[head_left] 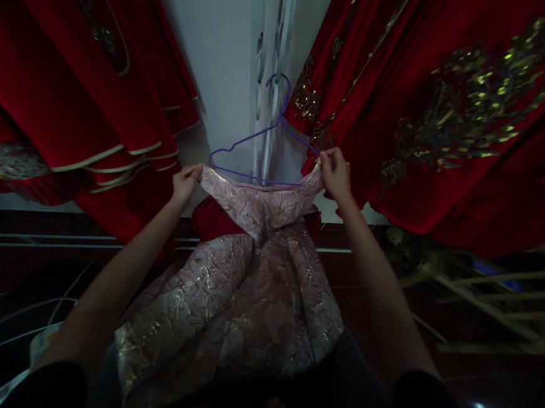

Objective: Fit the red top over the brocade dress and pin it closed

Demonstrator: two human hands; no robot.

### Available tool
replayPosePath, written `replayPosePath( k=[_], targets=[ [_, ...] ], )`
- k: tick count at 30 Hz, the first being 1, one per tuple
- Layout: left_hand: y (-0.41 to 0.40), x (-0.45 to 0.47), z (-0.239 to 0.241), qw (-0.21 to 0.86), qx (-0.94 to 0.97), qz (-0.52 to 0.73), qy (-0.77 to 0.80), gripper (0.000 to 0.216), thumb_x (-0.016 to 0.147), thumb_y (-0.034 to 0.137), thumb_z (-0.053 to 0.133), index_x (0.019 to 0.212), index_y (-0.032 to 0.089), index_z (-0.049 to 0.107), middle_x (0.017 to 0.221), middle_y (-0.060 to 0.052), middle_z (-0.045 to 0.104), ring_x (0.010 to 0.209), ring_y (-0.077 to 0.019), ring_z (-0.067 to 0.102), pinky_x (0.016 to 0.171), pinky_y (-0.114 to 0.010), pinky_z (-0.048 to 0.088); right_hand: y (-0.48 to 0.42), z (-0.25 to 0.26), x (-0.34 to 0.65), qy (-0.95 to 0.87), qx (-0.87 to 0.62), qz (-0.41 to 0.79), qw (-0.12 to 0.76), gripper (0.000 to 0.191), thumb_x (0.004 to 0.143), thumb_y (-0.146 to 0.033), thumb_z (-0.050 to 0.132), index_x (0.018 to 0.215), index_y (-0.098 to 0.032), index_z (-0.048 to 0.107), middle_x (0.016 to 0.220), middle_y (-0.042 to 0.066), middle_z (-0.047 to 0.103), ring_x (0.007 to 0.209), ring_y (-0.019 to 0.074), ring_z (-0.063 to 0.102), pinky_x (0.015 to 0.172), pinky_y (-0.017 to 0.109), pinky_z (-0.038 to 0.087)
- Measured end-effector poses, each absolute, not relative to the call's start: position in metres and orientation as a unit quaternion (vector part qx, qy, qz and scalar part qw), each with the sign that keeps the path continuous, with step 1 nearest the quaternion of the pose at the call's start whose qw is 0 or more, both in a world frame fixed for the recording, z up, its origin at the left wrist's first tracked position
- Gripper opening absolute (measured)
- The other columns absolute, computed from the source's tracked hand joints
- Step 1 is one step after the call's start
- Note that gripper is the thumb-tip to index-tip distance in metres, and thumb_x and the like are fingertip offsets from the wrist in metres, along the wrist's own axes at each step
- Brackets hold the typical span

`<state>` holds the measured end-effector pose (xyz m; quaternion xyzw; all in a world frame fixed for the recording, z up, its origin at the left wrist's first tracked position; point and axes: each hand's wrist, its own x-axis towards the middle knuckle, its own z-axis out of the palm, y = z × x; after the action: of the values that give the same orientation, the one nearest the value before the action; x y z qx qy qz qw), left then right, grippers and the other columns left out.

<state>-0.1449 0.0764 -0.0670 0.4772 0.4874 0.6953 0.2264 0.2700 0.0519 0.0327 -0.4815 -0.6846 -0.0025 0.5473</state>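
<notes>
My left hand (185,183) and right hand (335,171) each pinch a top corner of the pink brocade dress (242,289), which is draped on the purple wire hanger (258,140) at centre. I judge the fabric soft and stiffish, the hanger light and springy; grip at the shoulders.

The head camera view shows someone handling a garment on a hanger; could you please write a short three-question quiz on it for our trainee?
1. True or false: the thin purple wire hanger has its hook over a white upright by the wall.
2. Which hand pinches the shiny pink brocade dress right at the hanger's arm? A) left hand B) right hand
3. What hangs on both sides of the hanger?

Key:
1. True.
2. B; the left hand grips the dress's other top corner.
3. Dark red velvet garments, some with gold embroidery.
</notes>
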Motion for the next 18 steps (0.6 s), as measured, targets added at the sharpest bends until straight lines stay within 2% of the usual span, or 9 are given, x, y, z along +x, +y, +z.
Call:
replayPosePath(
  k=[10, 14, 18],
  targets=[
    [0.084, -0.147, -0.064, 0.235, 0.492, 0.69, 0.476, 0.036, 0.072, 0.049, 0.07, 0.086, 0.015, 0.075, 0.09, -0.008, 0.07, 0.08, -0.0158, 0.062, 0.074, -0.027, 0.05, 0.052, 0.034, 0.271, -0.691, -0.475, 0.007, 0.545, 0.042, 0.091, -0.06, 0.039, 0.088, -0.023, 0.057, 0.077, 0.002, 0.06, 0.067, 0.0156, 0.056, 0.074, 0.033, 0.046],
    [0.089, -0.148, -0.065, 0.241, 0.483, 0.696, 0.474, 0.037, 0.07, 0.049, 0.072, 0.088, 0.016, 0.075, 0.094, -0.008, 0.071, 0.087, -0.018, 0.063, 0.078, -0.029, 0.05, 0.053, 0.033, 0.272, -0.69, -0.475, -0.001, 0.546, 0.041, 0.09, -0.06, 0.04, 0.087, -0.023, 0.056, 0.076, 0.0, 0.059, 0.067, 0.015, 0.055, 0.077, 0.033, 0.046],
    [0.095, -0.148, -0.065, 0.257, 0.476, 0.694, 0.476, 0.041, 0.066, 0.05, 0.074, 0.088, 0.016, 0.075, 0.091, -0.007, 0.071, 0.084, -0.0176, 0.063, 0.076, -0.029, 0.05, 0.054, 0.032, 0.273, -0.692, -0.471, 0.004, 0.547, 0.041, 0.09, -0.06, 0.04, 0.088, -0.023, 0.057, 0.075, 0.0, 0.058, 0.066, 0.015, 0.055, 0.079, 0.034, 0.047]
  ],
)
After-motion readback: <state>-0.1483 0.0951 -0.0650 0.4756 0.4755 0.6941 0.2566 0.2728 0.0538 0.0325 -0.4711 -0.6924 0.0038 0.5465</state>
